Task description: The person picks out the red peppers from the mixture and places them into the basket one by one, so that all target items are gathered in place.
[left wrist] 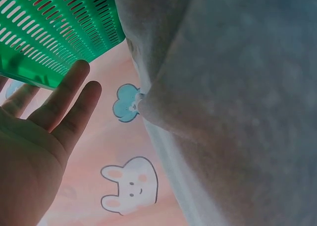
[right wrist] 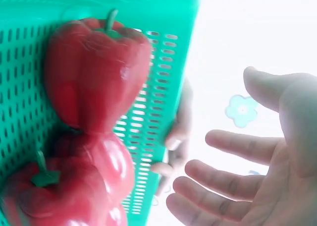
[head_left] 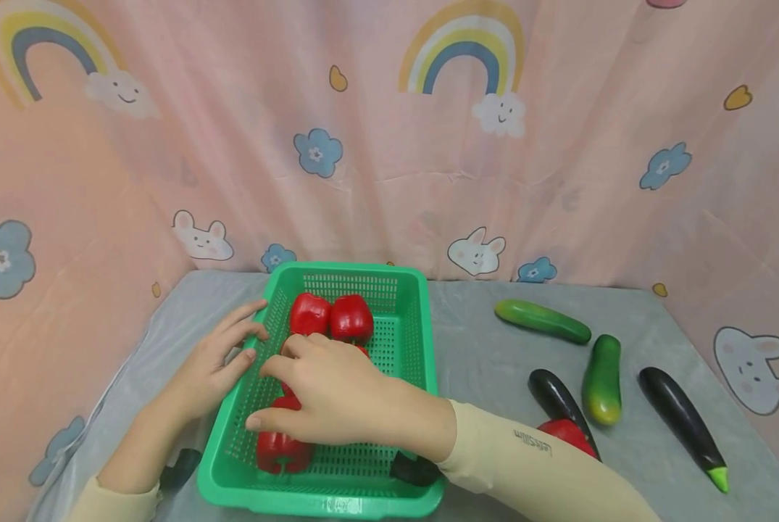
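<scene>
A green slatted plastic basket [head_left: 430,341] holds several red bell peppers. Two of them, a bell pepper [head_left: 310,312] and its neighbour [head_left: 353,319], lie side by side at the far end; another bell pepper [head_left: 283,451] is at the near left, and more are partly hidden under my right hand [head_left: 340,395]. That hand hovers over the basket, fingers spread and nothing in them, as the right wrist view also shows. My left hand [head_left: 206,373] rests its fingertips at the basket's left rim, fingers fairly straight; the left wrist view shows them beside the slatted wall [left wrist: 64,28].
Right of the basket lie a cucumber [head_left: 542,321], a second cucumber [head_left: 602,380], an eggplant [head_left: 682,420] and another eggplant [head_left: 559,395]. A red bell pepper [head_left: 567,433] there is partly behind my right sleeve. A printed pink curtain [head_left: 376,210] hangs behind the grey-covered table [head_left: 474,341].
</scene>
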Tool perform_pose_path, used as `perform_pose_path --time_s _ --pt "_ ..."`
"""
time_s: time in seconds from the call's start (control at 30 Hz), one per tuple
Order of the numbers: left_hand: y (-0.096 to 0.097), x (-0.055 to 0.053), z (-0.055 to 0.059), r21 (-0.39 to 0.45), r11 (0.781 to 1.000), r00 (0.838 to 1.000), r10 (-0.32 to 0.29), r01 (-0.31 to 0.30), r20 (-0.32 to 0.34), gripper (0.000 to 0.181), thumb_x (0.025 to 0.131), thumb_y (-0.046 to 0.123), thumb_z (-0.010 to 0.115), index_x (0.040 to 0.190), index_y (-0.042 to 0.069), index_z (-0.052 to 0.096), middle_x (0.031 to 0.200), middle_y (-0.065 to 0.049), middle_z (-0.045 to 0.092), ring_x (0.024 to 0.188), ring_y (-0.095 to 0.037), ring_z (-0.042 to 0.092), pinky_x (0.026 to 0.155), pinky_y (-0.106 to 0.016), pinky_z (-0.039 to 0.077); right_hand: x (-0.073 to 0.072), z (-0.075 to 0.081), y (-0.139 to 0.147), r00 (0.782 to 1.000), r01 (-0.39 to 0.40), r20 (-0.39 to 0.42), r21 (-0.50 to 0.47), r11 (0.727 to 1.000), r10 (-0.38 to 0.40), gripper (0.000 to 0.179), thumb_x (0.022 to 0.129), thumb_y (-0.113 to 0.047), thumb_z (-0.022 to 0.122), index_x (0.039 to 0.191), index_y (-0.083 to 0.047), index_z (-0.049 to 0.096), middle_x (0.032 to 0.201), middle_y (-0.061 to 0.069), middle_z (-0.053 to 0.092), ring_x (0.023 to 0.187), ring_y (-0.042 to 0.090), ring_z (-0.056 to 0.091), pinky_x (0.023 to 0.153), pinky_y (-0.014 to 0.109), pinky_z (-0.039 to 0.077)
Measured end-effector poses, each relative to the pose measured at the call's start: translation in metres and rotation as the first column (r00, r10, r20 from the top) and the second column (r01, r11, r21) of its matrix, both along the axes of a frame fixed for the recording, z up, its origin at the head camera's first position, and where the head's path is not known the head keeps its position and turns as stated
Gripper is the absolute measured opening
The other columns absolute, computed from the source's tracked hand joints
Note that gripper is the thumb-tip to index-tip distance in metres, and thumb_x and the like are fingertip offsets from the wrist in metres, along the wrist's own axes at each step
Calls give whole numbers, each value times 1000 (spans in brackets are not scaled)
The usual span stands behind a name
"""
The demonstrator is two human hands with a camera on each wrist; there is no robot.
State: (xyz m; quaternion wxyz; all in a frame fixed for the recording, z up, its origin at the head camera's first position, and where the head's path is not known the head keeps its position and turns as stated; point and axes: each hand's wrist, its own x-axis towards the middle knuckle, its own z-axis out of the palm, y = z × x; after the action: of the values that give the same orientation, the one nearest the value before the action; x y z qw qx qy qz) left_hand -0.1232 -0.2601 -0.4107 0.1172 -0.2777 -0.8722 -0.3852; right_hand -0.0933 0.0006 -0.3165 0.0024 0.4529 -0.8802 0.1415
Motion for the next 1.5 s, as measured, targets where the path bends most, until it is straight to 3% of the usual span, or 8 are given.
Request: perform_pose_path --time_s 0.2,0.6,1.23,1.5 --pt "0 0 -1 -3 1000 1000 7 -7 5 17 105 8 65 120 15 67 167 -10 47 149 -37 48 96 -67 53 3 10 11 1000 -3 -4 -41 999 3 60 99 -64 70 139 -20 73 126 -3 70 107 12 65 82 29 59" --pt "1 0 1 -7 1000 1000 6 -6 1 18 104 9 65 121 13 67 166 -12 48 147 -38 48 96 -69 55 2 19 40 995 64 83 -142 988 -52 55 99 -58 74 137 -19 73 125 -2 68 109 10 63 84 32 59" --pt "0 0 0 7 1000 1000 10 -10 -3 18 103 7 64 120 11 67 165 -15 48 143 -40 52 97 -71 54 -1 14 81 967 211 184 -198 957 -175 46 101 -53 73 135 -22 74 132 -7 66 122 10 59 95 38 59" --pt "1 0 0 3 1000 1000 11 -11 1 17 104 8 63 120 12 67 166 -14 48 144 -38 52 96 -69 55 1 8 99 967 232 160 -217 948 -200 51 101 -56 72 136 -19 74 131 -5 68 120 13 63 92 42 60"
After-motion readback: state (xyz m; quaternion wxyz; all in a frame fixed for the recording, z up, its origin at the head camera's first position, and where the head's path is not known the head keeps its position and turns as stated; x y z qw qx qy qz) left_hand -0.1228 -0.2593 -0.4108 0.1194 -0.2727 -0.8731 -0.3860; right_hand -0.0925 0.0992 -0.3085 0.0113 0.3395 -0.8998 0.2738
